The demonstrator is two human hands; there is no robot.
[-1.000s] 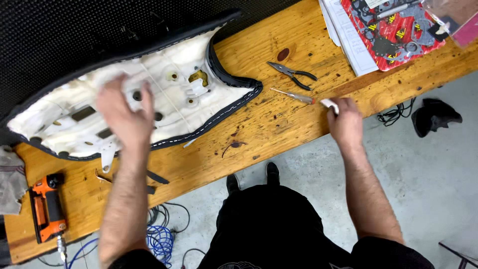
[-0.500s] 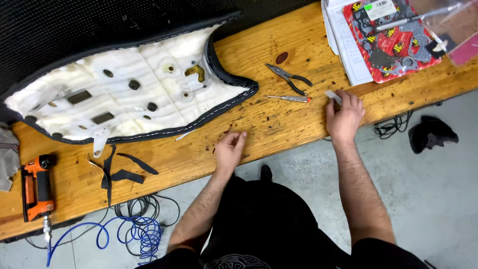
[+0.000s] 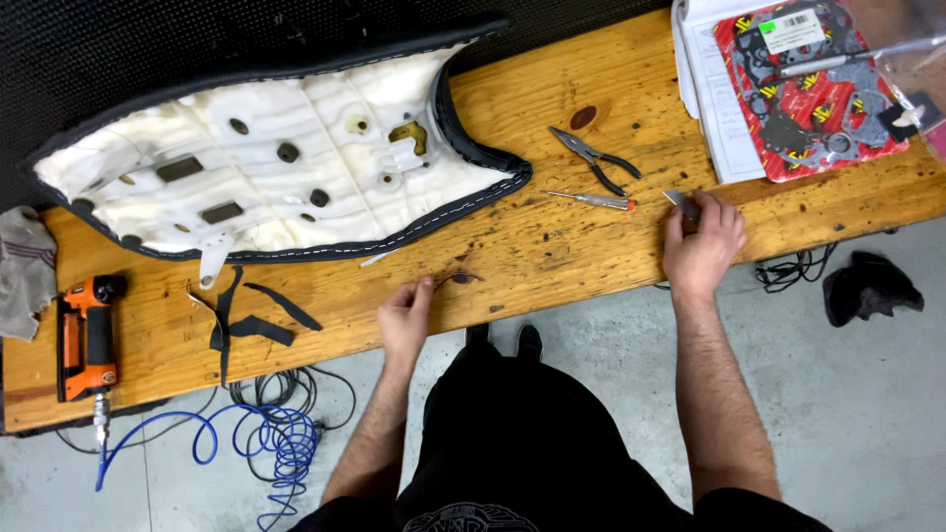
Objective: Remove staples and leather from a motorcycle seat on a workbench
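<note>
My right hand rests on the wooden workbench with its fingers closed on a small flat metal blade. My left hand lies near the bench's front edge, fingers loosely together, holding nothing, its tips next to a thin dark scrap. An upturned seat, white underneath with a black stitched cover edge, lies at the back left. Black-handled pliers and a small screwdriver lie just left of my right hand.
An orange air stapler with a blue coiled hose sits at the left end, beside a grey rag. Black cover strips lie near the front edge. A red gasket pack on papers is at the back right.
My left hand came off the seat and drew back to the bench's front edge. My right hand stayed on the blade.
</note>
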